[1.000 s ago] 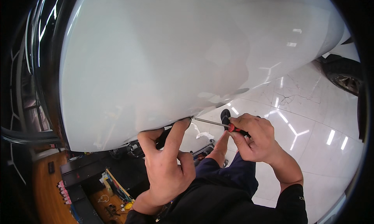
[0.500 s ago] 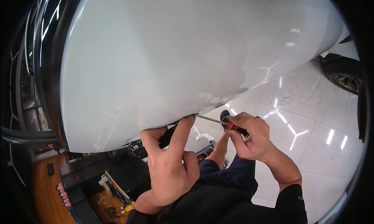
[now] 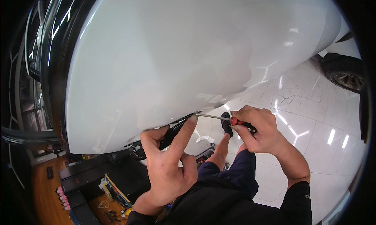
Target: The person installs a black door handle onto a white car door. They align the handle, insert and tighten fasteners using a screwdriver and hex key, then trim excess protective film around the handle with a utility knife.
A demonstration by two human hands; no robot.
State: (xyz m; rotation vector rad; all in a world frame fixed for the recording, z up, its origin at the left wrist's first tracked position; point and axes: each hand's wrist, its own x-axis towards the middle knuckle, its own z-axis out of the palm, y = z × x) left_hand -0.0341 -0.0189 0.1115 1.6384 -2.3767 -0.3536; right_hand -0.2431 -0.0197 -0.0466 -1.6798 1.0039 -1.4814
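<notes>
A glossy white car body panel (image 3: 176,52) fills the upper middle of the view. My right hand (image 3: 258,129) grips the red and black handle of a screwdriver (image 3: 234,121). Its thin metal shaft points left, and the tip meets the panel's lower edge. Beside that tip rests the stretched index finger of my left hand (image 3: 168,170). Another left finger bends against the edge farther left, apart from the index, while others are curled. Between those fingers shows a black part (image 3: 172,134) under the panel. What the tip engages is too small to tell.
A dark wheel (image 3: 346,74) stands at the far right on the glossy tiled floor (image 3: 309,154). Black boxes or shelves (image 3: 102,174) and loose items lie at the lower left over a wooden surface (image 3: 49,189). My feet and legs are below the panel.
My right hand and the screwdriver handle have shifted slightly right and up, leaving the shaft more level. The tip stays by my left index finger. The view has moved a little.
</notes>
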